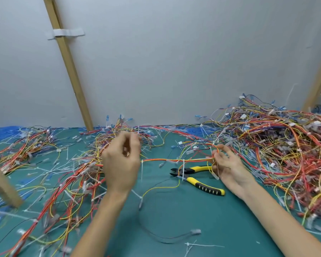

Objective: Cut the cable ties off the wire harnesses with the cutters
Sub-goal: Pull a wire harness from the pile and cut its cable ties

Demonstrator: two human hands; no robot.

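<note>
While 1 pair of cutters (196, 178) lies untouched, 2 hands pinch 1 harness (174, 160): left hand (121, 164), right hand (228, 166).

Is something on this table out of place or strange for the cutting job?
Yes: the cutters lie on the mat under the stretched harness, in neither hand. Its white cable ties are still uncut. Cut tie scraps litter the mat.

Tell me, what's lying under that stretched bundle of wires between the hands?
Under the wire harness, yellow-handled cutters lie on the green mat. A white cable tie hanging from the harness crosses them, and the right hand covers one handle's end.
</note>
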